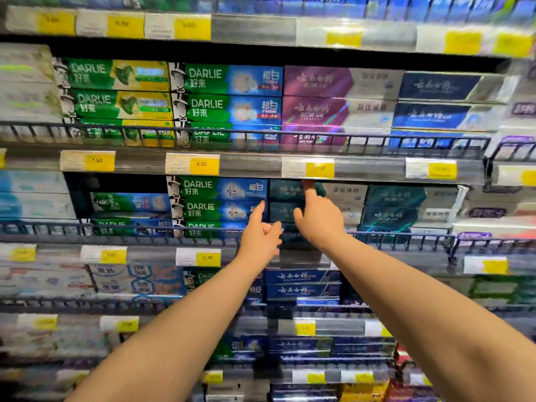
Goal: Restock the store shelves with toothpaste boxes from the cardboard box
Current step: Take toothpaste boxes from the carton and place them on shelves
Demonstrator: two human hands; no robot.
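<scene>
Teal toothpaste boxes (285,190) stacked on mid shelf (145,253) beside DARLIE boxes (208,210); left hand (259,237) forefinger straight at stack's left edge; right hand (317,217) forefinger pressing top box; neither grips anything

Yellow price tags (204,164) under wire rails (261,134).

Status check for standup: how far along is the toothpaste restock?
Done: the three-high Darlie stack and the teal stack further right look full. In hand: left hand and right hand are up against the middle dark teal stack; no box visibly gripped. Left: the shorter Darlie stack has room above. The cardboard box is out of view.
</scene>
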